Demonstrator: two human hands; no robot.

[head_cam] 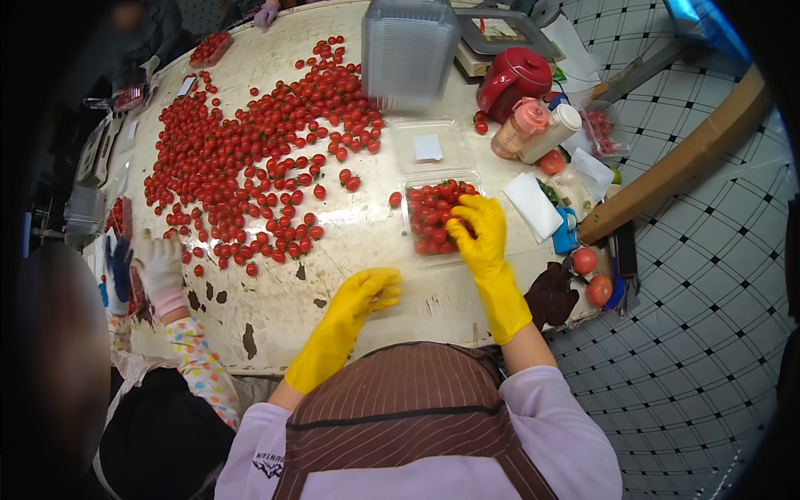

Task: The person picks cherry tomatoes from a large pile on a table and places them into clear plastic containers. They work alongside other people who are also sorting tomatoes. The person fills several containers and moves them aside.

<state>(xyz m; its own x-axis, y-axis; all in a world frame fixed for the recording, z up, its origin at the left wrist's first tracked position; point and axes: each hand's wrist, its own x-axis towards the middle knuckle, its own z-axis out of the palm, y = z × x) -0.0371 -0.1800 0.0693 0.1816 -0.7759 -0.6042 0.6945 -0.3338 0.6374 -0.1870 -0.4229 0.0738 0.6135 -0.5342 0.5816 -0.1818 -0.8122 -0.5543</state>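
Note:
A clear plastic clamshell box (407, 215) lies on the worktable before me, its base filled with red cherry tomatoes (431, 215). Its hinged lid (400, 150) is folded back away from me and bears a white label (428, 147). My right hand (480, 234), in a yellow rubber glove, is over the box's right side with curled fingers at the tomatoes; whether it grips one is hidden. Nearer the table's front edge, my left hand (369, 292), gloved alike, hovers slightly blurred, fingers loosely apart and nothing visible in them. One loose tomato (395, 199) rests left of the box.
Loose cherry tomatoes (250, 150) cover the table's left and middle. Stacked clear boxes (409, 56) stand at the back, beside a scale (506, 31), a red kettle (515, 81) and bottles (519, 128). At left, a co-worker's gloved hand (159, 269) is at the table; others work beyond.

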